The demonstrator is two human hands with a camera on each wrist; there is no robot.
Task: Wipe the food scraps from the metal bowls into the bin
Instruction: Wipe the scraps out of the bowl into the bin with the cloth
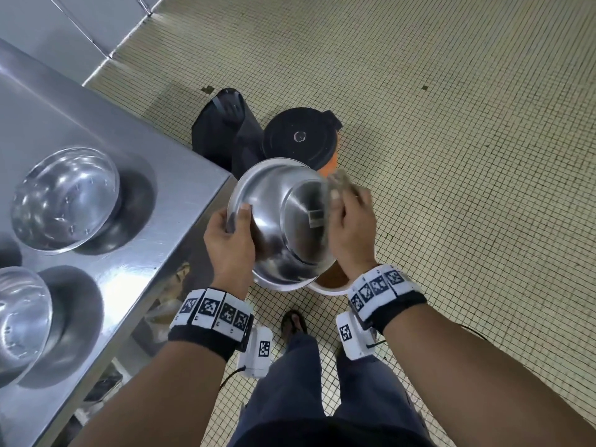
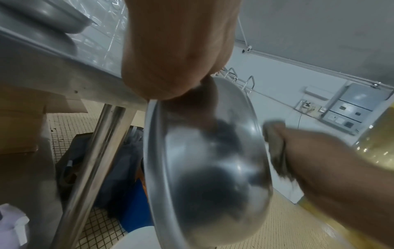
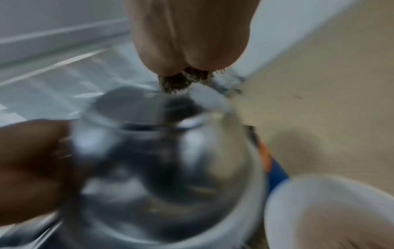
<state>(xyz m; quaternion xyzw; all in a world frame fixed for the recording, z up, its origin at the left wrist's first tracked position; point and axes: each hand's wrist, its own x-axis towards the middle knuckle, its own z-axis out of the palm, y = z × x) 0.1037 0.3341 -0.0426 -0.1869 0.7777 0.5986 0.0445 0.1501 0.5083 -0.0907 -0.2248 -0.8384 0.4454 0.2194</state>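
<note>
The round, polished stainless-steel bowl (image 1: 283,221) is held in the air off the corner of the brushed stainless-steel table (image 1: 135,201), above the white round plastic bin (image 1: 325,289), whose brownish contents show at its rim. The bowl is tilted steeply: its flat circular base faces the head camera and its open mouth points away and down, toward the tiled floor (image 1: 467,156) at 12 o'clock. The left hand (image 1: 229,243) grips the flanged rim at 9 o'clock of the bowl, thumb on the outer wall. The right hand (image 1: 351,230) clenches a coarse, fibrous grey-brown scouring pad (image 1: 339,179) at the rim at 2 o'clock. In the right wrist view the pad (image 3: 183,80) appears rough and frayed; the bowl (image 3: 162,151) is motion-blurred. Two more shiny steel bowls (image 1: 66,198) rest upright on the table at 9 o'clock. A black round lid (image 1: 298,137) lies at 12 o'clock.
</note>
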